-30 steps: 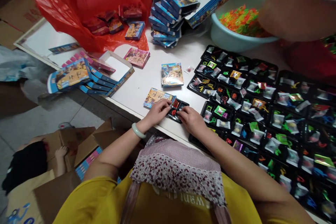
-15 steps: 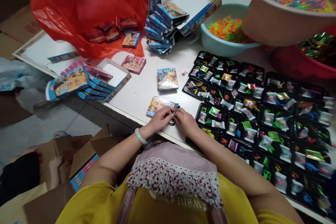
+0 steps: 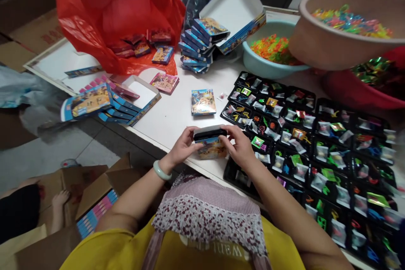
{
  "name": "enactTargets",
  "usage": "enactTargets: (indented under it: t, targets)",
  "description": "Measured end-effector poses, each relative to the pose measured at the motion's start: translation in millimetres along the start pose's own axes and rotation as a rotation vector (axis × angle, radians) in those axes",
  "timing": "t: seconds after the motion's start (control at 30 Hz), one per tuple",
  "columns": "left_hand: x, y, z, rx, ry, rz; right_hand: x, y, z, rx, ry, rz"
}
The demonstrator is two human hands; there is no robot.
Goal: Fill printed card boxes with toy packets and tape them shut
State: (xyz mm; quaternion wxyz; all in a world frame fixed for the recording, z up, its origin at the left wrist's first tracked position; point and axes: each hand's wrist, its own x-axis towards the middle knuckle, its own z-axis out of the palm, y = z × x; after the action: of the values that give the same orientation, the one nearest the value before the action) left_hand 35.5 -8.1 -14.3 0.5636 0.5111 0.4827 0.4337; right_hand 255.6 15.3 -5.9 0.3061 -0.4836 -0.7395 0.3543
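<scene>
Both hands hold one small printed toy box (image 3: 211,147) upright just above the table's near edge, its dark open end facing up. My left hand (image 3: 183,147) grips the box's left side with curled fingers; a pale green bangle sits on that wrist. My right hand (image 3: 239,145) pinches the right side and top edge. The black insert tray is inside the box and only its dark end shows. Another closed box (image 3: 203,101) lies flat on the white table (image 3: 171,114) just beyond.
Several black trays of bagged toys (image 3: 316,143) cover the table to the right. A stack of boxes (image 3: 199,44), a red plastic bag (image 3: 117,17), a teal bowl (image 3: 268,65), a tan basin (image 3: 329,46) stand behind. An open carton of boxes (image 3: 110,101) lies left.
The black tray went from lying beside the box into it. Both hands then lifted the box off the table and stood it on end.
</scene>
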Motion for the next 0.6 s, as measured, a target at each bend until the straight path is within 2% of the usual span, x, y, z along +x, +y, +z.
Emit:
enactTargets:
  t: [0.13,0.2,0.27,0.33,0.43,0.5,0.6]
  targets:
    - [-14,-21,10.1,-0.021,0.181,0.051,-9,4,11,-0.003,-0.105,-0.036]
    - [-18,-25,11.4,-0.009,0.25,0.107,-17,6,16,0.099,-0.065,0.0]
    - [-19,-25,9.8,0.075,0.303,0.155,-23,7,20,0.224,0.037,0.08]
    - [-20,-22,7.6,0.197,0.292,0.193,-27,8,23,0.291,0.113,0.144]
    - [-17,-16,8.0,0.302,0.226,0.249,-24,9,23,0.305,0.126,0.168]
    - [-12,-11,11.3,0.273,0.215,0.224,-20,10,19,0.325,0.113,0.198]
    - [-5,-7,14.6,0.129,0.197,0.112,-14,11,10,0.442,0.068,0.294]
